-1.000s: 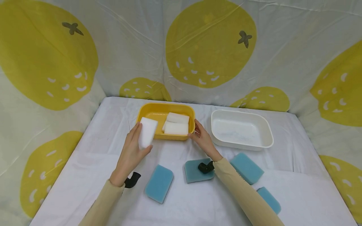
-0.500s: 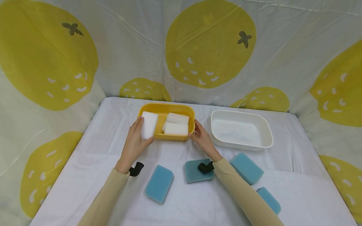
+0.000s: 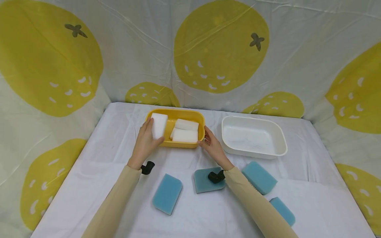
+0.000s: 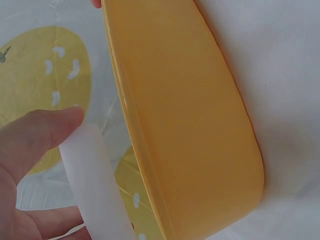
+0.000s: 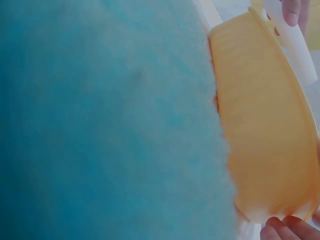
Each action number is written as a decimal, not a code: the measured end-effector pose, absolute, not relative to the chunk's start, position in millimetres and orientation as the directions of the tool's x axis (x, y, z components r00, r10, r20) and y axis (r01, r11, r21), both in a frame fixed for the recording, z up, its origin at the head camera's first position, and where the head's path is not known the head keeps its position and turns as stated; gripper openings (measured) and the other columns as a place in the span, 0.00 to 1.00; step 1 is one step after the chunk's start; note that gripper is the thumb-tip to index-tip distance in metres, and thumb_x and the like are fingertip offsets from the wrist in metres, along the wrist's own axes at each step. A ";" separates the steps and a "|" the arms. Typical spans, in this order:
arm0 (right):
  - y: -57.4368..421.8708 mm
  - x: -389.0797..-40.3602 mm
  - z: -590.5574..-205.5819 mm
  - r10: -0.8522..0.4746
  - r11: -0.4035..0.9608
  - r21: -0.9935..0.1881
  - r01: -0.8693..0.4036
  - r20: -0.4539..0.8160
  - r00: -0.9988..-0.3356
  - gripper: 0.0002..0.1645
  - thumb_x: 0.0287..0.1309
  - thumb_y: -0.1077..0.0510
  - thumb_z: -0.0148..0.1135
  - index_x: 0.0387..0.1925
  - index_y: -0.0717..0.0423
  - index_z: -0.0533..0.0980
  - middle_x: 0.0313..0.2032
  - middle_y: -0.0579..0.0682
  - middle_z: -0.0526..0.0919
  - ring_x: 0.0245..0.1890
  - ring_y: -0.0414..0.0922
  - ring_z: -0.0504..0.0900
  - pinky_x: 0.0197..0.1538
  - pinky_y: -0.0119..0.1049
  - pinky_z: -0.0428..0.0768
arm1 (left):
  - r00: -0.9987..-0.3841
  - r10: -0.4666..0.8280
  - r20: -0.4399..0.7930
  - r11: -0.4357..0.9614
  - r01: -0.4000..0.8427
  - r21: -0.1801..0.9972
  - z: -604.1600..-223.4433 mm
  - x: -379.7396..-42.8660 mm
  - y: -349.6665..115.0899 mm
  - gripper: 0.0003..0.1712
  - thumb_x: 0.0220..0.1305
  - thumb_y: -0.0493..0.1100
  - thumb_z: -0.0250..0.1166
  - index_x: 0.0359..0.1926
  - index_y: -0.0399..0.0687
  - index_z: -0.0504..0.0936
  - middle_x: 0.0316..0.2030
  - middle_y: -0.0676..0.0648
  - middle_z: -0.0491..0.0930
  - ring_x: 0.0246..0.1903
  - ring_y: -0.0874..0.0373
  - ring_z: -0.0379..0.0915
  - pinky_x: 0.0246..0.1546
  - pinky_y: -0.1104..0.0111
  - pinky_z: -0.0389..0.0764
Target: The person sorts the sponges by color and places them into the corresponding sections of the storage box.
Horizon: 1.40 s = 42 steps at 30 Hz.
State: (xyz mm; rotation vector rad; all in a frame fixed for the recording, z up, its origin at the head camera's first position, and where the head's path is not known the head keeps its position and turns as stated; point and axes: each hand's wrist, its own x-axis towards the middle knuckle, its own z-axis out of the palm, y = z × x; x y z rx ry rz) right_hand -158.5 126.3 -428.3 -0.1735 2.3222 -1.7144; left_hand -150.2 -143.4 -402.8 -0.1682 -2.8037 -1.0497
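Note:
My left hand pinches a white sponge block by its long edges, thumb on one side and fingers on the other. The block is tilted above the left end of a yellow plastic tub. In the left wrist view, the block is beside the tub's rim with the thumb on its end. Several white sponges lie inside the tub at its right. My right hand grips the tub's right front corner; its fingertips are against the outer wall in the right wrist view.
A white tub stands right of the yellow one. Several blue sponges lie on the white cloth nearer me: one at the left, one below my right wrist, others beside my right sleeve. Lemon-printed curtains enclose the table.
My left hand has moved forward and slightly right, carrying the white sponge from the tub's front edge to over its left end. My right hand has stayed at the tub's corner.

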 end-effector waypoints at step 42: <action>129.1 -165.8 -452.3 -0.222 0.305 -0.952 0.021 -0.092 -0.971 0.47 0.64 0.57 0.61 0.75 0.56 0.45 0.71 0.59 0.53 0.69 0.53 0.57 0.67 0.44 0.60 | -0.995 0.056 0.085 0.759 0.097 0.644 -429.9 -179.0 -140.9 0.47 0.61 0.43 0.68 0.70 0.27 0.52 0.71 0.33 0.50 0.69 0.42 0.46 0.68 0.56 0.52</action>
